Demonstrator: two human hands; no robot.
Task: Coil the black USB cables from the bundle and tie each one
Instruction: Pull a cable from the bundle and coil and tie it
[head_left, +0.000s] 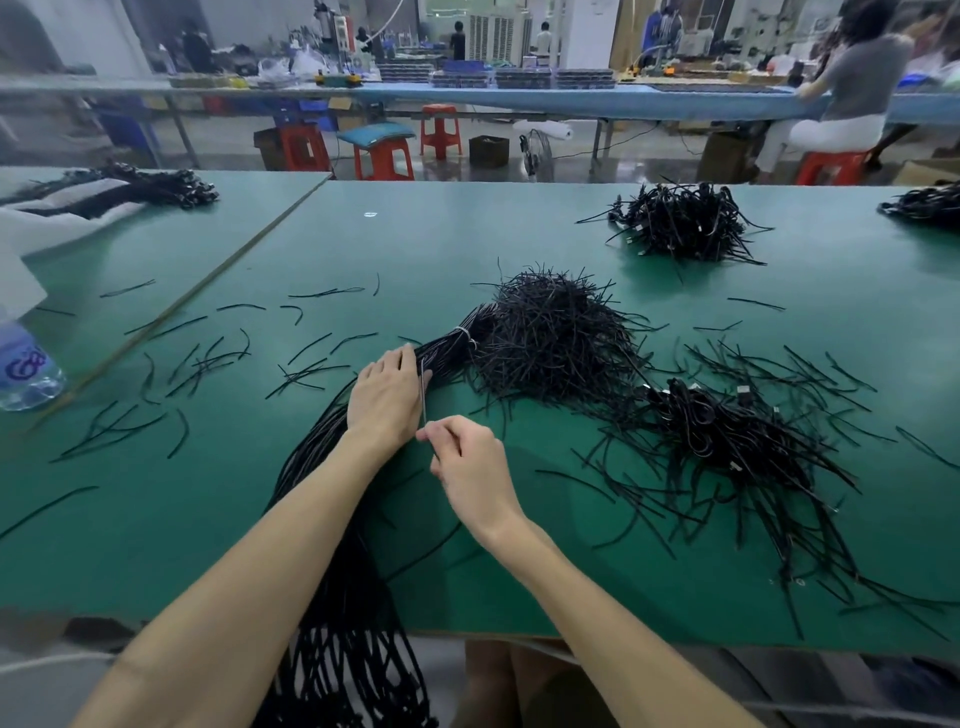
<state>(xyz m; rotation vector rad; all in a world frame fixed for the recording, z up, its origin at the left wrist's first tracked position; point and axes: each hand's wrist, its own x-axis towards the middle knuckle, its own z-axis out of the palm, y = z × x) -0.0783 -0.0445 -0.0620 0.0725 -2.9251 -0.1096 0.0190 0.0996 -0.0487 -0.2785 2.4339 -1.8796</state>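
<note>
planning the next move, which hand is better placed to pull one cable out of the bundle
Right. The right hand pinches one black cable; the left hand lies on the cable bundle, probably steadying it.

Desk (415, 244) bare at 11–12 o'clock; tie heap (550, 332) blocks 1, coiled cables (727, 431) at 3, loose ties (208, 364) & bottle (26, 364) at 9.

Band-tied black cable bundle (363, 467) overhanging table edge

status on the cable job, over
Left hand rests on the bundle. Right hand pinches a thin strand beside it. Tie heap just beyond, not blocking.
</note>
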